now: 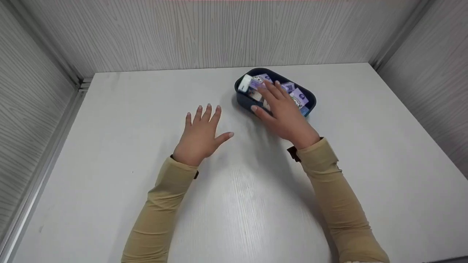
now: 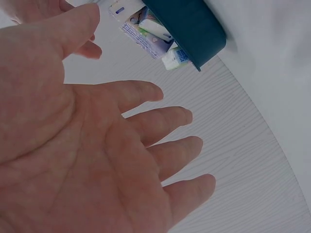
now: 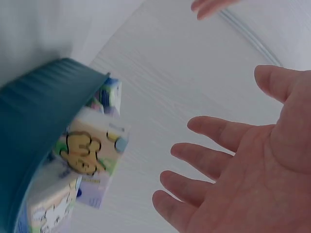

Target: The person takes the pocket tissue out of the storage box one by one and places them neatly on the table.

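- A white tabletop [image 1: 109,182] spreads around a dark bin [image 1: 243,101]; a pale wood-grain back panel [image 1: 219,33] rises behind the bin, with side panels well apart from it to either side.
- Inside the bin lie small boxes and packets, among them a white box [image 1: 245,83] at its left end and a purple-and-white packet [image 1: 299,95] toward its right.
- The right hand [image 1: 283,115] hangs over the bin's near side, fingers nearly straight, thumb spread, holding nothing; the left hand [image 1: 199,137] is left of the bin and nearer the person, splayed wide, also empty.
- Working at the bin would, I judge, go best with the left hand steadying its rim; the right should come straight down and pinch one item by its edges.
- The right hand hides the bin's middle; lower layers and small print cannot be made out; the bin is cut off in both wrist views.
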### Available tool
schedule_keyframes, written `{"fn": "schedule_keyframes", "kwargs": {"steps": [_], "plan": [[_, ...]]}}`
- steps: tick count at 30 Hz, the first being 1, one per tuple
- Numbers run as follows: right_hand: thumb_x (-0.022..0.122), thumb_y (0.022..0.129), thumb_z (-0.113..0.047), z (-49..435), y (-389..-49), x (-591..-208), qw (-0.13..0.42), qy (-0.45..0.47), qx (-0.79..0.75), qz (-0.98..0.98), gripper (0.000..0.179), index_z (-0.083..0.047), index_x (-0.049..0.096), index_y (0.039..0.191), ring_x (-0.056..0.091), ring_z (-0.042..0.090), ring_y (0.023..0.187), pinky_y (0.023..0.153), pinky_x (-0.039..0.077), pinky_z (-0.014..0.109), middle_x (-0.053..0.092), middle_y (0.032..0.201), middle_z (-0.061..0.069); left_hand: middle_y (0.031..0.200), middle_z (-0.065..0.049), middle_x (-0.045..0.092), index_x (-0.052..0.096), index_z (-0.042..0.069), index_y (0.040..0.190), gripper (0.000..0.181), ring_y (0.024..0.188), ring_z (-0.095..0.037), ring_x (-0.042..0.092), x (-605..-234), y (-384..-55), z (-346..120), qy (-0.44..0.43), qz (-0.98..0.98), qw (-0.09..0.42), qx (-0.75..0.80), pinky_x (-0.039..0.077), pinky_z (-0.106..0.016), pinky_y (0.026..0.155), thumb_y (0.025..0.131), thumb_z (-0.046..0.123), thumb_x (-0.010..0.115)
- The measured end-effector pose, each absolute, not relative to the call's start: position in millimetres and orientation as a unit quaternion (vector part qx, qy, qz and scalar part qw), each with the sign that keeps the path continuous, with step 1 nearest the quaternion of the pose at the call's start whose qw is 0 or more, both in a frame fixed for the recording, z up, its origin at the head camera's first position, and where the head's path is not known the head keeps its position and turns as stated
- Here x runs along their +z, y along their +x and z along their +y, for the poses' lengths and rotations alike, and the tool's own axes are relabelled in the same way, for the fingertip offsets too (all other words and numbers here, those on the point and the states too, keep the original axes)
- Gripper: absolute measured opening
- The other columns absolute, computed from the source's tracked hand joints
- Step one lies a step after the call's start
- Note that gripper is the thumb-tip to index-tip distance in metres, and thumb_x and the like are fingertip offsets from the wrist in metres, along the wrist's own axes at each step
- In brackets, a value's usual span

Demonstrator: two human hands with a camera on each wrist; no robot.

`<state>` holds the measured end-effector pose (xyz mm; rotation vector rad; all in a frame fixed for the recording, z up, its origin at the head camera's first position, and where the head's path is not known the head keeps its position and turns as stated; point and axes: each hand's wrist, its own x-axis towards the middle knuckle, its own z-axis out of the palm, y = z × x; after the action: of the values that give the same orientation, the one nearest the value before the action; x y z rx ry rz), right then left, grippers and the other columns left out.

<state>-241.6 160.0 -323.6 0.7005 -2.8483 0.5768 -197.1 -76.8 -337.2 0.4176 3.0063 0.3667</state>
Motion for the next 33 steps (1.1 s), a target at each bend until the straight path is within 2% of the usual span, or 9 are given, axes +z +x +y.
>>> {"fn": "schedule_keyframes", "kwargs": {"steps": [10, 22, 29, 33], "plan": [[0.040, 0.098, -0.052, 198, -255, -313, 0.055, 0.169, 0.241, -0.954, 0.067, -0.013, 0.027, 0.151, 0.001, 0.023, 0.145, 0.114, 0.006, 0.046, 0.011, 0.159, 0.006, 0.156, -0.018, 0.015, 0.017, 0.011, 0.153, 0.078, 0.143, -0.036, 0.008, -335, -196, -76, 0.133, 0.981, 0.046, 0.130, 0.007, -0.055, 0.112, 0.095, 0.055, 0.045], [0.038, 0.100, -0.043, 238, -268, -315, 0.051, 0.108, 0.288, -0.950, 0.062, -0.010, 0.026, 0.151, 0.002, 0.027, 0.144, 0.114, 0.007, 0.046, 0.011, 0.158, 0.010, 0.156, -0.017, 0.014, 0.016, 0.011, 0.153, 0.079, 0.143, -0.036, 0.007, -337, -197, -73, 0.137, 0.982, 0.048, 0.124, 0.006, -0.055, 0.112, 0.095, 0.056, 0.044], [0.040, 0.099, -0.025, 254, -278, -322, 0.053, 0.081, 0.294, -0.951, 0.055, -0.003, 0.030, 0.148, 0.011, 0.033, 0.143, 0.114, 0.012, 0.047, 0.016, 0.155, 0.019, 0.157, -0.017, 0.012, 0.014, 0.012, 0.154, 0.079, 0.143, -0.036, 0.006, -336, -197, -72, 0.135, 0.982, 0.056, 0.122, 0.005, -0.054, 0.112, 0.095, 0.057, 0.042], [0.041, 0.098, -0.020, 259, -285, -329, 0.041, 0.066, 0.289, -0.954, 0.054, 0.000, 0.030, 0.147, 0.016, 0.038, 0.141, 0.113, 0.015, 0.049, 0.018, 0.153, 0.024, 0.157, -0.018, 0.013, 0.016, 0.011, 0.153, 0.079, 0.143, -0.038, 0.007, -336, -196, -73, 0.138, 0.981, 0.050, 0.127, 0.007, -0.055, 0.112, 0.095, 0.056, 0.044]]}}
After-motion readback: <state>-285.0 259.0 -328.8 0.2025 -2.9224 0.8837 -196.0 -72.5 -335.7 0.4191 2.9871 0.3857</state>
